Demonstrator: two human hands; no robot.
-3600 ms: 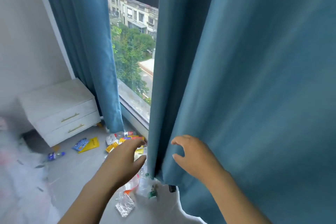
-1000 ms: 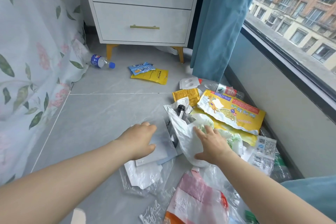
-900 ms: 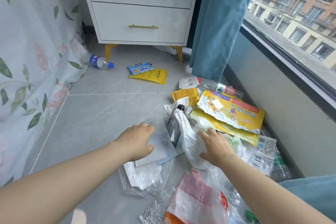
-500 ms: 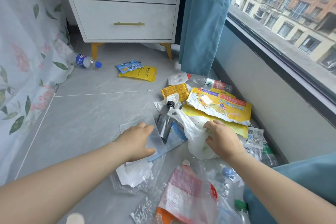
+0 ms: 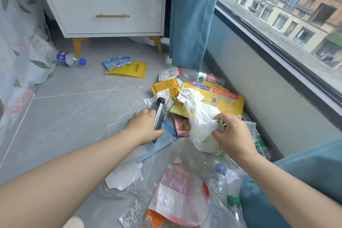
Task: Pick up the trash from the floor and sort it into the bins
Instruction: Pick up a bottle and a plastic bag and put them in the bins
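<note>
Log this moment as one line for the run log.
phase: picking up trash | left grip: holds grey bottle | right grip: holds white plastic bag | floor: wrappers, bottles scattered | bins: not in view
</note>
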